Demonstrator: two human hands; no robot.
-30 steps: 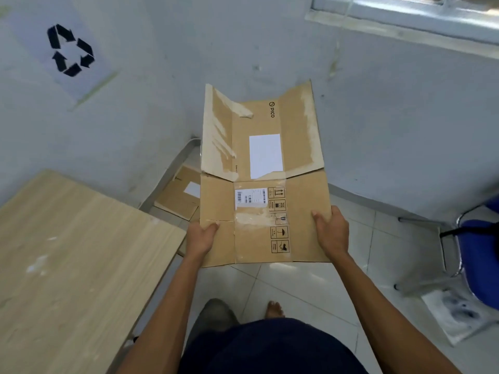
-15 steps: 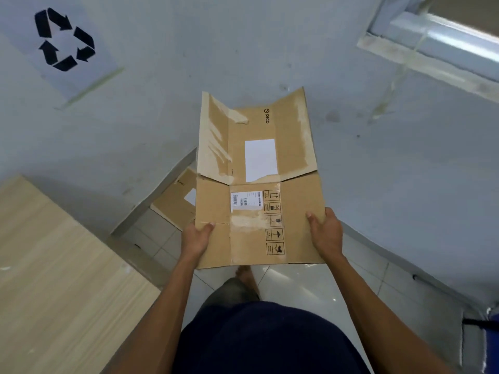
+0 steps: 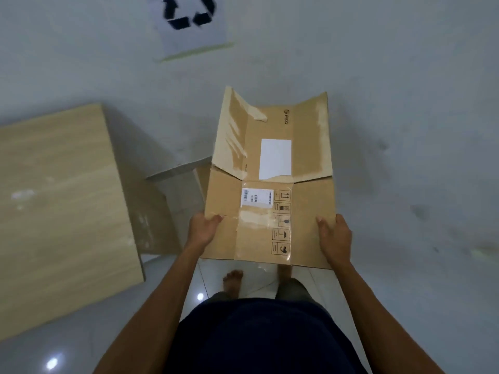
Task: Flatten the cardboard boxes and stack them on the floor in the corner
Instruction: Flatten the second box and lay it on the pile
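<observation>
Cardboard box (image 3: 307, 160), prob. flat, in L hand (image 3: 203, 230), R hand (image 3: 335, 238).

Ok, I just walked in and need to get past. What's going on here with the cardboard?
A person is standing barefoot on the tiled floor, holding a flattened cardboard box out in front. The left hand grips its left edge and the right hand grips its right edge. The box's far flaps angle upward. Another cardboard piece lies on the floor by the wall, mostly hidden behind the held box. A wooden table stands to the left, and a recycling sign is taped on the wall.
</observation>
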